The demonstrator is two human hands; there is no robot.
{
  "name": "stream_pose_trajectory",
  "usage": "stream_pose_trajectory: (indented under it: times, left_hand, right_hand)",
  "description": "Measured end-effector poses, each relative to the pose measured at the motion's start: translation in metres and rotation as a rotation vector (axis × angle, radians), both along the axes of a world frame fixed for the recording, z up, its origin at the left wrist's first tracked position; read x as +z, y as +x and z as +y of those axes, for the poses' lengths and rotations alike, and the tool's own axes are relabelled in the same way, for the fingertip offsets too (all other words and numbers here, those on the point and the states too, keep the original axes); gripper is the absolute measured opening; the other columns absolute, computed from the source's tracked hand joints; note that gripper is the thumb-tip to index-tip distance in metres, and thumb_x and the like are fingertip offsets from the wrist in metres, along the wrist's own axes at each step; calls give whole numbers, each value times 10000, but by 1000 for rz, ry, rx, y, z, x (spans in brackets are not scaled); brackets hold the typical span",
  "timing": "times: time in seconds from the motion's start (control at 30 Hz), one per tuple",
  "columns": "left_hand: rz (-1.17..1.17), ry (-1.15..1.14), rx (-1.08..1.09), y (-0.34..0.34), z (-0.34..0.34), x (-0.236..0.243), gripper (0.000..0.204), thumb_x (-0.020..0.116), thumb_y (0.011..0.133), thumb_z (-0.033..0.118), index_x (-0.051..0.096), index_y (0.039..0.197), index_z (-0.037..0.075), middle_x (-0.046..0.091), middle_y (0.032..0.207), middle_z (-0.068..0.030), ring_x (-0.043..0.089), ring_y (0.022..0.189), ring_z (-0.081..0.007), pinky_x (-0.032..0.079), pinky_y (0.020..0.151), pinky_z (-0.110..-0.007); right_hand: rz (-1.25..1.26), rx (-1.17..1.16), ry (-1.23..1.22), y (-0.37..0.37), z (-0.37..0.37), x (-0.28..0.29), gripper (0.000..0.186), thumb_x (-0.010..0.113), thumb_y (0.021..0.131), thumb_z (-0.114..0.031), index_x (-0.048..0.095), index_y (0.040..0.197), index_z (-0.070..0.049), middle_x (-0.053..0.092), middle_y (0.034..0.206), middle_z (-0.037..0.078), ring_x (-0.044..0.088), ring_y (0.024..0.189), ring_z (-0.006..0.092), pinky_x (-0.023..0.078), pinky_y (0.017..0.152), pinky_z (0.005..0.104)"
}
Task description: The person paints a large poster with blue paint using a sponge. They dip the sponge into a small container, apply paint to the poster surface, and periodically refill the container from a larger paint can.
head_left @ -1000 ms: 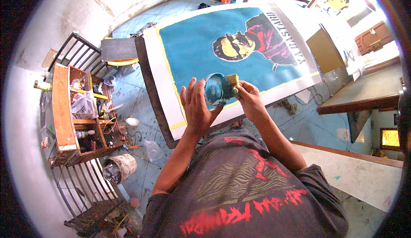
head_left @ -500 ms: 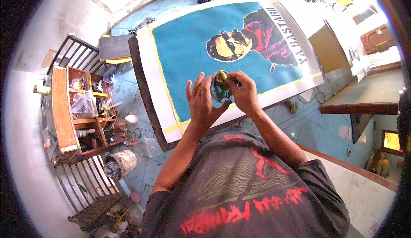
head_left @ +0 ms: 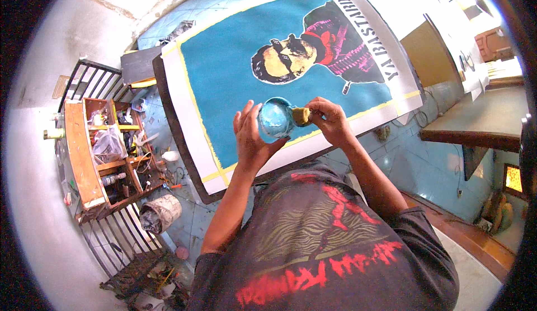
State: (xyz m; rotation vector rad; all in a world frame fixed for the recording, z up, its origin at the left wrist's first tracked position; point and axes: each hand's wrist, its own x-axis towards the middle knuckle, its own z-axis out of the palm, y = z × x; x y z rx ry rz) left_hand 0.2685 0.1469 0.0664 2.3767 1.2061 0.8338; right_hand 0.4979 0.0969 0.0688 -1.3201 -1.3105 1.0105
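Note:
A round cup [head_left: 274, 116], coated inside with light blue paint, sits in my left hand [head_left: 250, 142], whose fingers and thumb wrap round its side. Pinched in my right hand [head_left: 332, 123] is a small yellow-brown piece of sponge [head_left: 301, 115], at the right rim of the cup. Below both hands lies a painted poster [head_left: 218, 76] with a wide blue field, yellow edging and a white border. It bears a figure [head_left: 291, 59] in sunglasses and a dark and red jacket, with a strip of black lettering on its right.
On the left stands a wooden shelf unit [head_left: 78, 154] full of bags and bottles, with a stained bucket [head_left: 160, 213] on the tiled floor near it. A brown tabletop [head_left: 475, 118] juts in at the right. A brown board [head_left: 426, 56] leans beyond the poster's right edge.
My right hand has drawn the sponge from over the cup to its right rim. The cup has tipped so its blue inside now shows. The view has shifted slightly.

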Motion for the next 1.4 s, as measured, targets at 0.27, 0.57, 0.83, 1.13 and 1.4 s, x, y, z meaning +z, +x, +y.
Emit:
stream_pose_trajectory:
  times: [0.27, 0.57, 0.83, 1.13, 1.4]
  left_hand:
    - [28, -107, 143, -36, -29, -33, 989, 924, 535, 316, 442, 1343, 10, 483, 1378, -255, 438, 1296, -415, 285, 1105, -529]
    - [137, -290, 344, -68, -75, -47, 1037, 933, 522, 269, 409, 1387, 40, 427, 1423, -240, 395, 1320, -408, 315, 1096, -517]
    - [151, -346, 425, -62, -87, -40, 1032, 925, 555, 277, 390, 1405, 38, 401, 1455, -221, 367, 1341, -406, 303, 1103, -524]
    - [99, -348, 484, -64, -93, -44, 1019, 915, 576, 312, 388, 1402, 32, 406, 1445, -221, 370, 1339, -405, 299, 1099, -530]
    - [112, -370, 517, -65, -97, -43, 1013, 917, 570, 301, 390, 1390, 25, 414, 1426, -226, 379, 1327, -406, 322, 1083, -536]
  right_hand:
    - [-78, -337, -227, 64, 5, -112, 173, 684, 883, -104, 699, 1021, 0, 695, 954, 118, 652, 864, 164, 518, 765, 313]
    - [-793, -256, -145, 99, 69, -155, 153, 626, 862, -146, 701, 960, -57, 681, 971, 122, 617, 949, 346, 487, 845, 436]
    - [-620, -216, -440, 107, 116, -167, 202, 633, 849, -204, 730, 970, -75, 712, 912, 158, 680, 871, 347, 524, 790, 436]
    - [-693, -157, -494, 141, 140, -180, 240, 669, 807, -263, 759, 940, -85, 710, 829, 173, 708, 786, 308, 541, 733, 412]
    - [-719, -164, -597, 125, 126, -182, 228, 644, 819, -268, 749, 900, -84, 702, 837, 190, 694, 802, 357, 535, 742, 444]
